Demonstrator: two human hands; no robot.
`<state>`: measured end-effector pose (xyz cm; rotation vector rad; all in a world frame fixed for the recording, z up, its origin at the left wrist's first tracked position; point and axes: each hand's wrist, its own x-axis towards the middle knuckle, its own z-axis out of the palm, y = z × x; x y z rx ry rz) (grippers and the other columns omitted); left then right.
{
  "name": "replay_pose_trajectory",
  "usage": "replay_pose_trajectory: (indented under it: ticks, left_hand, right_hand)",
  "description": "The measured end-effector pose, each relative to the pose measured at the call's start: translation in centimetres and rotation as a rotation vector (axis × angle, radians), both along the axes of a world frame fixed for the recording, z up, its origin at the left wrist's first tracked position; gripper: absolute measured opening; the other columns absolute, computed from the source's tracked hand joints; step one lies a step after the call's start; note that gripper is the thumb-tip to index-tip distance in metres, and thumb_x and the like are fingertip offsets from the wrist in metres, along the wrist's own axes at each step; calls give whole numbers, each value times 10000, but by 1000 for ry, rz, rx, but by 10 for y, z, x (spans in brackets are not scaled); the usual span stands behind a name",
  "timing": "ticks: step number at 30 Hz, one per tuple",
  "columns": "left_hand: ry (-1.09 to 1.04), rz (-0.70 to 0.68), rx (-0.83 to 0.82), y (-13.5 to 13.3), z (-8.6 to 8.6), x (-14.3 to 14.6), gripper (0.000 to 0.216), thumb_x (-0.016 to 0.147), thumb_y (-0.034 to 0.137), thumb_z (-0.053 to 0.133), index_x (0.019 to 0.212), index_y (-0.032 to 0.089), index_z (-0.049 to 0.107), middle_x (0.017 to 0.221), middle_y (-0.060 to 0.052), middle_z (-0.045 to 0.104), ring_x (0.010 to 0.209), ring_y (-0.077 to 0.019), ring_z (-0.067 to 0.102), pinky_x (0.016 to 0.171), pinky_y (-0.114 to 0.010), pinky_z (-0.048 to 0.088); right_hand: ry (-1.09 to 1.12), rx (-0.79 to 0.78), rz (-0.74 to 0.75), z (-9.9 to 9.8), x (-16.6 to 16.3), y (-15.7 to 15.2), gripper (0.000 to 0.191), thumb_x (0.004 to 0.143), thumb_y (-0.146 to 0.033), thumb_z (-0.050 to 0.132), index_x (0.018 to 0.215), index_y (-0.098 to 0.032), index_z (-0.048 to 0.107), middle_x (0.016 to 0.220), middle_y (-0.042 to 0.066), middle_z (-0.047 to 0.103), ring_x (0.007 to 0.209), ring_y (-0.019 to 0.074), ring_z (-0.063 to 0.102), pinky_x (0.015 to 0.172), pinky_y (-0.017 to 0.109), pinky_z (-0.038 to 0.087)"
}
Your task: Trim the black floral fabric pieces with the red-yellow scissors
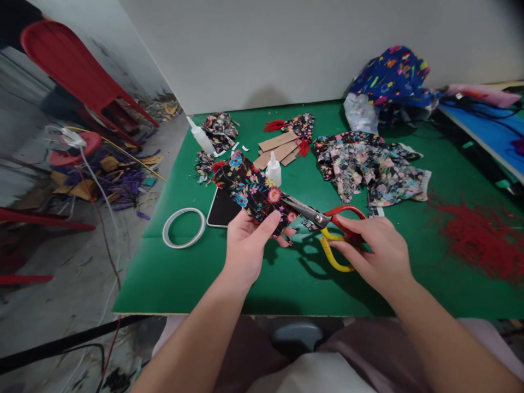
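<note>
My left hand (254,234) is closed on a strip of dark floral fabric (254,188), its thumb pressed on the near end. A red tuft shows at the fabric's far left end. In my right hand (376,254) is a pair of scissors (339,226) with red and yellow handles. Their blades lie at the right edge of the fabric, partly hidden by it. Behind the fabric stands a white glue bottle (274,172). A black tablet-like slab with a white rim (221,210) lies partly under it. Left of that is a roll of white tape (184,228).
On the green table (164,284) lie brown card strips (278,143), floral scraps (352,164) and red threads (483,234). Another glue bottle (201,137) stands at the back left. A blue patterned cloth bundle (391,79) sits near the wall. Red chairs (69,60) stand left.
</note>
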<state>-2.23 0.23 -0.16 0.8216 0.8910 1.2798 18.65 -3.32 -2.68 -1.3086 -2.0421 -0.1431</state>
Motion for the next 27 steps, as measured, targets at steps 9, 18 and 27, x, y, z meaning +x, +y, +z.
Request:
replay_pose_trajectory:
  ticks: [9,18,27]
  left_hand:
    - [-3,-3,6,-1,0,-1,104,746,210,700,800,158,627,726,-3,704,531,-122,671,397,-159,516]
    - [-4,-28,24,-1,-3,-2,87,769,208,687,819,169,628,735,1,708,546,-117,673,414,-156,523]
    - [-12,3,6,-1,2,0,122,745,217,705,806,162,614,709,10,698,524,-115,667,399,-156,510]
  right_hand:
    - [-22,-2,-3,0,-1,1,276,834,-355,598,1000,-137,623,715,34,678,642,143,599,595,264,423]
    - [-7,-86,-52,0,-4,0,289,835,-411,568,999,-174,597,748,42,674,657,169,609,594,286,437]
    - [50,-255,-123,-4,-4,2,517,723,-545,623,1074,-184,505,742,25,574,638,173,540,564,295,426]
